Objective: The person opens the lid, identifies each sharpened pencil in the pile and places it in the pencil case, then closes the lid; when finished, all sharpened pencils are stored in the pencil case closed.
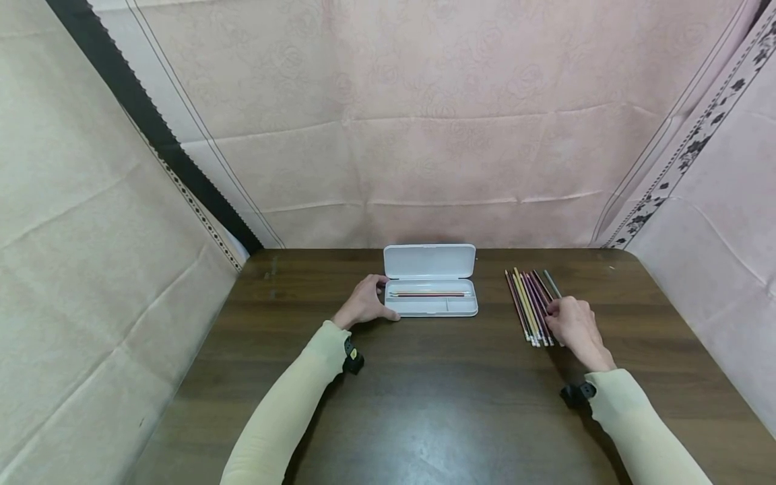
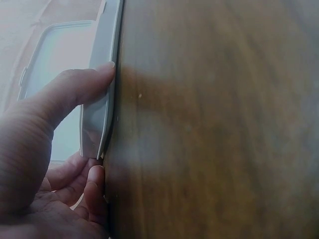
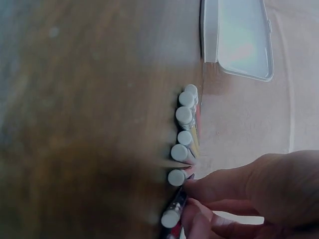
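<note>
An open white pencil case (image 1: 432, 308) stands on the table, its lid (image 1: 429, 261) tilted up at the back. One or more slim pencils (image 1: 427, 294) lie lengthwise in its rear compartment. My left hand (image 1: 368, 301) grips the case's left end, the thumb (image 2: 94, 82) on its front wall and the fingers around the end. To the right, several pencils (image 1: 529, 306) lie side by side, their white eraser ends (image 3: 184, 115) towards me. My right hand (image 1: 572, 325) pinches a dark pencil (image 3: 175, 206) at the right edge of this row, thumb and fingertips close to the table.
The brown wooden table (image 1: 442, 397) ends at the back against a pale cloth wall (image 1: 455, 155). More cloth hangs along the left and right sides. Dark wrist cameras (image 1: 353, 357) sit on both wrists over pale sleeves.
</note>
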{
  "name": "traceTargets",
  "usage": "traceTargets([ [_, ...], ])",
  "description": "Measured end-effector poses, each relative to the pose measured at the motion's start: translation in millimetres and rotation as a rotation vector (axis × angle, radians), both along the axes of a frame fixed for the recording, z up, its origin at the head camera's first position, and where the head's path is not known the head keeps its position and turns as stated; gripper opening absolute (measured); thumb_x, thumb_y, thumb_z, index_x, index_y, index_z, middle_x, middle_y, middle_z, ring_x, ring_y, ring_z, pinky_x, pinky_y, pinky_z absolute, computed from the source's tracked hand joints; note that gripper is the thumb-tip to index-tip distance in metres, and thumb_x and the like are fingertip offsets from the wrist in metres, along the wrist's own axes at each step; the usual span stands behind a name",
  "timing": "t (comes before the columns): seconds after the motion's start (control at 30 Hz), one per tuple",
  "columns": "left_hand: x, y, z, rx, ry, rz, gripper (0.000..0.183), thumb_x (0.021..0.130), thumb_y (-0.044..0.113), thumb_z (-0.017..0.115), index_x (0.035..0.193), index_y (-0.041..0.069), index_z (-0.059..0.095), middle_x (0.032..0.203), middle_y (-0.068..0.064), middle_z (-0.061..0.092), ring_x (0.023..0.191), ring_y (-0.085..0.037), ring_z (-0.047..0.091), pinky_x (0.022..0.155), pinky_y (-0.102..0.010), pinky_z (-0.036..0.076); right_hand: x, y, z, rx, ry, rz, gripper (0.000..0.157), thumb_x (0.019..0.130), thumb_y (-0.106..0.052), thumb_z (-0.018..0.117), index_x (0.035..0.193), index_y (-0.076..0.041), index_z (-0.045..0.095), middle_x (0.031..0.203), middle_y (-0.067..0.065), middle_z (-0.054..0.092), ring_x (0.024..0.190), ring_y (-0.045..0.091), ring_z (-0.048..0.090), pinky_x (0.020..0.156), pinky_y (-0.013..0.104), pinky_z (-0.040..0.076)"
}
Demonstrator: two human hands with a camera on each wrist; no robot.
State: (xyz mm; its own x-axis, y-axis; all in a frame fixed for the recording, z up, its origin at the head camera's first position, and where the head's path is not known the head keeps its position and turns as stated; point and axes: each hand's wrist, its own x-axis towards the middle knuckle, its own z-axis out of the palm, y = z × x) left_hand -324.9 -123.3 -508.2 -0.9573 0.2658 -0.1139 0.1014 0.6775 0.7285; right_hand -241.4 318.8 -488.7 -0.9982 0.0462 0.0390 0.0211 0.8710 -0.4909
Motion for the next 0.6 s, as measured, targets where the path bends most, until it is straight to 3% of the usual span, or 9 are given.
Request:
traceTargets([
  [0.17,0.9,-0.3,0.3,0.000,0.001,0.003,0.092,0.078,0.025,0.100,0.154,0.006,0.052,0.155,-0.016,0.055,0.141,-0.035,0.057,0.120,-0.052,0.050,1.3,0.0,2.7,0.010,-0.046,-0.006,0.021,0.098,-0.006,0.066,0.103,0.011,0.077,0.091,0.028,0.071,0.069,0.029,0.064,0.054,0.034,0.049],
  [0.4,1.0,-0.2,0.9,-0.007,0.003,0.001,0.092,0.078,0.026,0.100,0.154,0.006,0.052,0.156,-0.016,0.055,0.141,-0.035,0.057,0.120,-0.051,0.051,2.3,-2.6,5.4,0.037,-0.081,-0.013,0.020,0.094,-0.007,0.064,0.077,0.000,0.072,0.073,0.014,0.065,0.060,0.024,0.059,0.050,0.034,0.044],
  [0.6,1.1,0.3,1.4,-0.006,0.000,0.003,0.092,0.078,0.026,0.099,0.154,0.005,0.052,0.156,-0.017,0.054,0.141,-0.036,0.057,0.120,-0.052,0.050,2.2,-3.0,7.2,0.023,-0.107,-0.012,0.020,0.095,-0.007,0.066,0.077,0.001,0.073,0.073,0.015,0.065,0.059,0.022,0.059,0.050,0.033,0.046],
])
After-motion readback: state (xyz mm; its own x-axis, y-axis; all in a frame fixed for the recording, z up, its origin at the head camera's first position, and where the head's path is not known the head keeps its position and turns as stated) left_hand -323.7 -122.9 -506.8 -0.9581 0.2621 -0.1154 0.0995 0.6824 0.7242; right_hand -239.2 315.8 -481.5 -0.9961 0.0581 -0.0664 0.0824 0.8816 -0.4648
